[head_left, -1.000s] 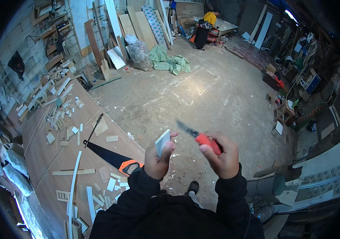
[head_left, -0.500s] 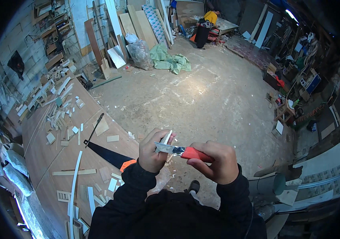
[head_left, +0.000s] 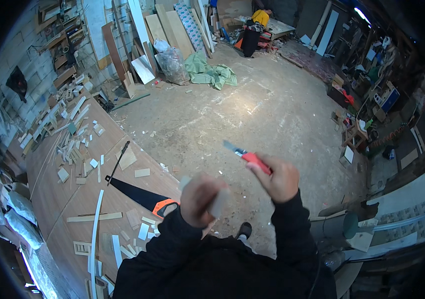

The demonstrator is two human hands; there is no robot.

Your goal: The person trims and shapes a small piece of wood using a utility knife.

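- Knife (head_left: 246,157) with a red handle sits in the right hand (head_left: 280,179), fingers clenched around the handle, the bare blade pointing up and away to the person's left, out over the dusty floor (head_left: 252,109).
- Left hand (head_left: 200,199) is closed around a small pale piece of wood (head_left: 218,203), thin and blurred, held just beside the right hand but not touching the blade.
- Biggest risk, as I judge it: the two hands are near each other, so a slip of the blade toward the left hand could cut the fingers wrapped around the wood.
- Thin stock like this can split or snap under a cut, and the blade may then jump free with force behind it.
- Nothing supports the wood; it is held in the air above the person's lap, so a stroke that runs through could come toward the body or legs.
- Blur on the left hand hints at motion, which makes a steady grip harder to trust.
- Workbench (head_left: 73,199) to the left carries a handsaw (head_left: 140,195) and many loose offcuts (head_left: 73,144); a dropped piece could get lost among them.
- Light is dim, so the blade edge is hard to follow.
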